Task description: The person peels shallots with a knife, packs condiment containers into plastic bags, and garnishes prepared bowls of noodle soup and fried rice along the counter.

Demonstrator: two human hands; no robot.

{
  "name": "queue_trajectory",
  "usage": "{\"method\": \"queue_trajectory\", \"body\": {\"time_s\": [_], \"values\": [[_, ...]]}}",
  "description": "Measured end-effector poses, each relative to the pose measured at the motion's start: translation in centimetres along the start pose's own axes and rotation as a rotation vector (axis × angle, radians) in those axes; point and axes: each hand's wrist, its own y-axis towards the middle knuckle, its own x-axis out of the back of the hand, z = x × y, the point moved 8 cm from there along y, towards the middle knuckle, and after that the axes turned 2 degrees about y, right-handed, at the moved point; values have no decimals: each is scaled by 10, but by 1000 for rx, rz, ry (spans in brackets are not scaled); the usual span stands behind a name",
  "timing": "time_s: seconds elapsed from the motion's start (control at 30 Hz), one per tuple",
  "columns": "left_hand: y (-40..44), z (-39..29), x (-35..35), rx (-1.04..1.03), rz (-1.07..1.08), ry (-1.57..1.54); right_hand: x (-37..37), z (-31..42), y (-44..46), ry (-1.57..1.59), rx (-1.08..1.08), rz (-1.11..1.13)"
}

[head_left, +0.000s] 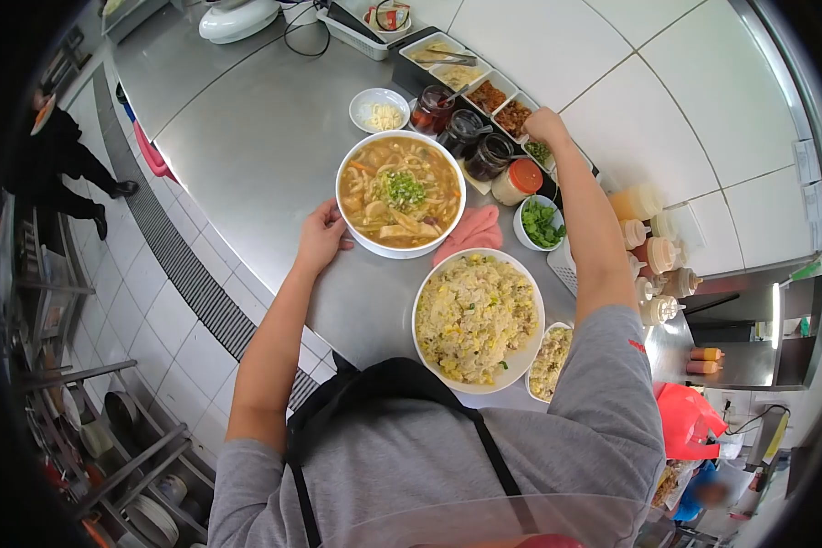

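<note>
A white bowl of noodle soup (400,194) topped with chopped green onion stands on a white plate (367,245). My left hand (322,239) is at its left side, thumb by the bowl and fingers curled against the plate's edge. My right hand (550,128) reaches to the condiment rack, its fingers closed beside the compartment of chopped green onion (538,152); what they pinch is hidden. Close to my body is a big bowl of fried rice (478,318). A smaller dish of rice (551,361) sits partly behind my right arm.
Dark sauce jars (490,156), a red-lidded jar (518,181), a bowl of green leaves (540,224) and a pink cloth (470,231) crowd the soup's right side. Minced garlic (380,116) is behind. Squeeze bottles (659,254) line the wall. Another person (64,164) stands far left.
</note>
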Motion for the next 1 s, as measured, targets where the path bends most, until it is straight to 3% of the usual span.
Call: {"method": "queue_trajectory", "body": {"time_s": [0.07,0.2,0.27,0.7,0.87,1.0], "values": [[0,0,0,-11,-4,18,-12,-25,-12,856,-389,-40],[-1,-2,0,-12,-11,7,-22,-21,-37,1235,-543,47],[-2,-2,1,-13,-16,1,-22,-26,-45,1496,-588,-100],[1,1,0,12,11,9,0,-44,-86,1728,-509,-176],[2,8,1,39,0,-16,65,1,-122,1688,-172,-227],[5,9,2,29,13,-29,89,72,-155,1696,-42,-92]]}}
